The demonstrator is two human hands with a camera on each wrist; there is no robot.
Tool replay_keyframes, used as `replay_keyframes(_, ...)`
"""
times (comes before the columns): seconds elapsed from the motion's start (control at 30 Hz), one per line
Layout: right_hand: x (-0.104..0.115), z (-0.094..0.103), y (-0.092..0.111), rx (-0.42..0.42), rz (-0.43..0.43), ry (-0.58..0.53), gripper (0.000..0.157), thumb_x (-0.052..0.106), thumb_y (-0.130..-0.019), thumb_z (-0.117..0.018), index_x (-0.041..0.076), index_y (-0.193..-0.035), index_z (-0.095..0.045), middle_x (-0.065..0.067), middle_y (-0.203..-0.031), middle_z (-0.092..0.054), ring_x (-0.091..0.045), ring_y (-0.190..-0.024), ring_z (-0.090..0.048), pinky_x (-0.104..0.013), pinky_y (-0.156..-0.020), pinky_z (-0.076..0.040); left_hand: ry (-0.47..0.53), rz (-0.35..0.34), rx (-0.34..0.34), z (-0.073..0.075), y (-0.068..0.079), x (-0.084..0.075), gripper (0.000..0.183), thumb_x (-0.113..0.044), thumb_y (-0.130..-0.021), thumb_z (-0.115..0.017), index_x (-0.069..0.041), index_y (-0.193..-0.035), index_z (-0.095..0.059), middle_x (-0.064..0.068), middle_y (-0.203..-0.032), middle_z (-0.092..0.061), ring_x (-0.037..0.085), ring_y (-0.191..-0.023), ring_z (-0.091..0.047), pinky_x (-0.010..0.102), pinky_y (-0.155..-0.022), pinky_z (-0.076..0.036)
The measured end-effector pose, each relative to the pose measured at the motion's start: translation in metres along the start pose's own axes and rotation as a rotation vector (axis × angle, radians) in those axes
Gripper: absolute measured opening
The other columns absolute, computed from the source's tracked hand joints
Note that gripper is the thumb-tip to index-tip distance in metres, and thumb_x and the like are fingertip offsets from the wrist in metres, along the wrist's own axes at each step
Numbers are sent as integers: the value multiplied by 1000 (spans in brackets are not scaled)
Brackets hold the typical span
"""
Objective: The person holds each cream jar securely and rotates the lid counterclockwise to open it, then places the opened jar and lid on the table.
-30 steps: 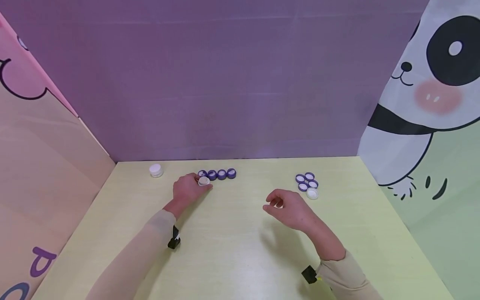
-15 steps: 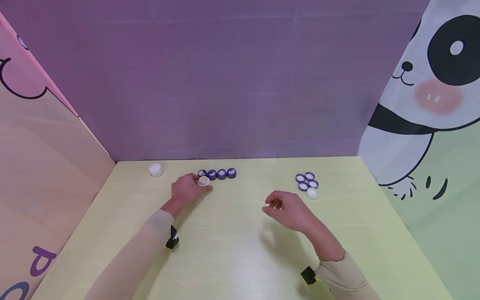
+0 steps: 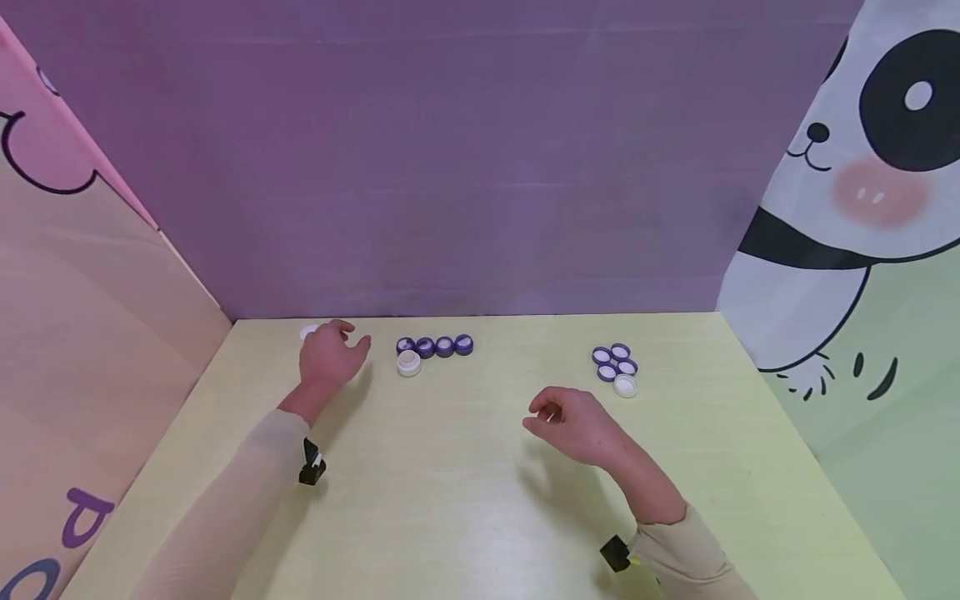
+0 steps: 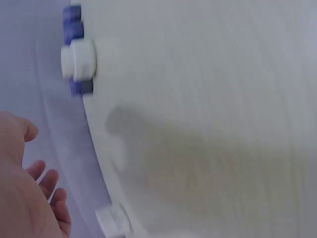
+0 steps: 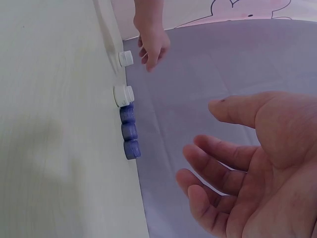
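My left hand (image 3: pixel 330 358) hovers over the back left of the table, fingers loose and holding nothing. Partly hidden behind it stands a small white jar (image 3: pixel 308 331), also seen at the bottom of the left wrist view. A second white jar (image 3: pixel 408 363) with a narrower top stands at the front left of a row of small round purple containers (image 3: pixel 444 346). My right hand (image 3: pixel 573 423) hangs above the middle right, fingers loosely curled and apart from everything. Beyond it lie several purple-rimmed round lids with white insides (image 3: pixel 607 372) and a larger white lid (image 3: pixel 626 386).
The pale wooden table (image 3: pixel 450 483) ends at a purple backdrop (image 3: pixel 465 167). Printed side panels close it in, a panda one (image 3: pixel 892 192) at right and a pink one (image 3: pixel 75 317) at left. Both wrists carry small black cameras.
My left hand has let go of the white jar beside the purple row and moved left, up to the other white jar. The right hand has hardly moved.
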State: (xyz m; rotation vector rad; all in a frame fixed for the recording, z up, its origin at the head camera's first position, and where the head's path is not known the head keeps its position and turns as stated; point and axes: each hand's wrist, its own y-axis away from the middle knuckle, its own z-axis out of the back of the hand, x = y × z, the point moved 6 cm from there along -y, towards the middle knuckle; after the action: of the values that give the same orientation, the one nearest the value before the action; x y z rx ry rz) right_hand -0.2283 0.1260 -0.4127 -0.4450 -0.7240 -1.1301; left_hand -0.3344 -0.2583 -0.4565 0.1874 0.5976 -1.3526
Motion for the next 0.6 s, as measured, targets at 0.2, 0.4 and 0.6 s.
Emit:
replay_keyframes(0.2,0,1,-1,3,-4,-2,13,24,-90,-69,13,-97,-66,4,-83,-60,-13,-73,-54,-31,-66,-46,-7,79,-23,27,-9,27,56,-38,-91,-57,2,-129,-52,26,-125,-47,49,-113,-40,58,-89,-37)
replay_keyframes(0.4,-1,-1,0,5,-7,-9,13,24,-90,-69,14,-97,-66,4,-83,-59,-14,-72,-54,-31,-64,-46,-25,198,65,35,-15,61,74,-52,-88,-58,4,-133,-44,34,-128,-39,55,-116,-36,62,-90,-34)
replay_keyframes(0.6,-5,-8,-1,11,-10,-32,18,24,-89,-70,11,-101,-65,4,-84,-60,-14,-74,-55,-31,-64,-47,-17,276,194,31,-13,84,89,-63,-84,-57,6,-138,-38,36,-132,-33,55,-118,-32,63,-90,-32)
